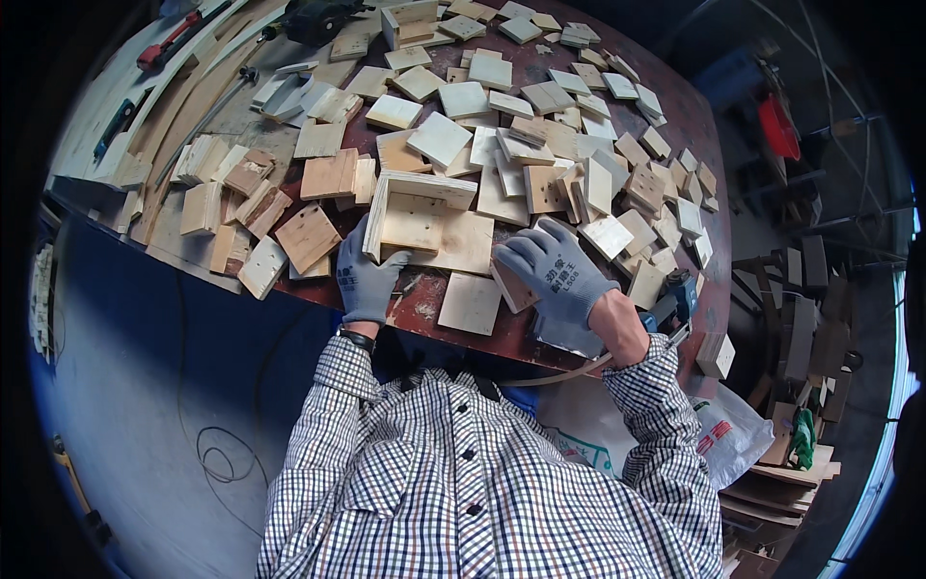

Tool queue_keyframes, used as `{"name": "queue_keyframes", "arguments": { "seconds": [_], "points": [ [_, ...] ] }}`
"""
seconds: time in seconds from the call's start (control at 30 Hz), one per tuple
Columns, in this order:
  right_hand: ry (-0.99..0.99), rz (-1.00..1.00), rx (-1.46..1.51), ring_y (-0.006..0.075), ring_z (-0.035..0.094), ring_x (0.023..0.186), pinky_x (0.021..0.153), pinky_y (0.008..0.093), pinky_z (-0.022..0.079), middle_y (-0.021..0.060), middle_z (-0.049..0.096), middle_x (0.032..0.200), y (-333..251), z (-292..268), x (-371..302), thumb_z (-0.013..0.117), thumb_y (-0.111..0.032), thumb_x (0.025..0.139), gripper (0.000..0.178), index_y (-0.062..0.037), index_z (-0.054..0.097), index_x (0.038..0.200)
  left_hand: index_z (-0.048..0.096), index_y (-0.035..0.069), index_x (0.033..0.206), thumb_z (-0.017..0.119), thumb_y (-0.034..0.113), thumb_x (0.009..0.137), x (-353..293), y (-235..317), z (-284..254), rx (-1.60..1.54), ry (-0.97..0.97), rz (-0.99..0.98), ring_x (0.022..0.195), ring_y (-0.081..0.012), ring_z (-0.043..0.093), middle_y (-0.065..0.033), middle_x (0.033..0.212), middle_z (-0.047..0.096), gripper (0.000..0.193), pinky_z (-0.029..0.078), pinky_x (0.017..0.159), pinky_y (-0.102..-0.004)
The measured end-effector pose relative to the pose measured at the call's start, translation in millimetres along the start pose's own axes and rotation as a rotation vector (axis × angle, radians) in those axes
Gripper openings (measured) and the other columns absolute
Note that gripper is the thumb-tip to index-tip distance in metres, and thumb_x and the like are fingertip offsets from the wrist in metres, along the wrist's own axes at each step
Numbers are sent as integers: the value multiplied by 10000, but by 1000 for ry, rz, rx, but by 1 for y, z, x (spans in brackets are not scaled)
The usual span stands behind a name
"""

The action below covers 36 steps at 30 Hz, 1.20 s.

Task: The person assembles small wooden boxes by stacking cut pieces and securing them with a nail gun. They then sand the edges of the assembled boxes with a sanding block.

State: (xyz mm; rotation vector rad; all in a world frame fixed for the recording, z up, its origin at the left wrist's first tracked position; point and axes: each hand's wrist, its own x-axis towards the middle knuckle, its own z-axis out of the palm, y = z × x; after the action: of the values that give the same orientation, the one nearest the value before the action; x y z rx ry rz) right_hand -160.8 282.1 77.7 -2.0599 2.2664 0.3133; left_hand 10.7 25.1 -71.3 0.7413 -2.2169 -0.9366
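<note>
My left hand (368, 277), in a grey work glove, grips the near left corner of an open wooden frame (424, 206). The frame has plywood walls at its back and left and a block with small holes inside the corner. Its thumb lies along the near edge, and the other fingers are partly hidden behind the left wall. To the right, my right hand (555, 273), gloved the same way, has its fingers curled over a small wooden block (512, 289) by the table's near edge. A pale square wooden block (470, 304) lies flat between the two hands.
Loose wooden blocks (441, 138) cover much of the dark red table (424, 307). A blue and black power tool (681, 294) with a hose (576, 372) sits at the near right edge. Long boards, a hammer (248, 75) and a red-handled tool (170, 41) lie at the far left.
</note>
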Motion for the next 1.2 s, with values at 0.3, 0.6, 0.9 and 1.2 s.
{"name": "queue_keyframes", "arguments": {
  "seconds": [0.3,0.6,0.9,1.2],
  "points": [
    [-51,-53,6,311,547,1321,1239,510,324,112,579,1400,1,33,5,842,-262,685,995,-39,412,1554,556,85,1448,956,268,691,-1,1,-5,25,-4,-20,1241,-364,611,-126,1378,648,875,498,1075,-468],
    [108,-94,152,281,596,1174,1188,510,359,107,613,1235,-51,4,19,773,-269,736,890,3,455,1521,574,74,1434,960,312,702,-2,-3,-3,20,-7,-9,1203,-371,628,-139,1347,660,861,508,1056,-468],
    [216,272,452,348,655,1135,1020,483,476,166,667,1205,-68,15,76,739,-610,880,828,-64,517,1461,584,75,1422,945,301,727,1,6,-8,15,-3,-14,1180,-370,634,-118,1313,667,815,513,1031,-475],
    [301,337,176,294,702,894,808,439,520,105,679,1027,-58,60,122,729,-467,923,709,-93,511,1484,595,65,1397,947,374,714,3,6,-8,84,-11,-11,1128,-356,665,-128,1268,701,827,540,977,-459]
  ]
}}
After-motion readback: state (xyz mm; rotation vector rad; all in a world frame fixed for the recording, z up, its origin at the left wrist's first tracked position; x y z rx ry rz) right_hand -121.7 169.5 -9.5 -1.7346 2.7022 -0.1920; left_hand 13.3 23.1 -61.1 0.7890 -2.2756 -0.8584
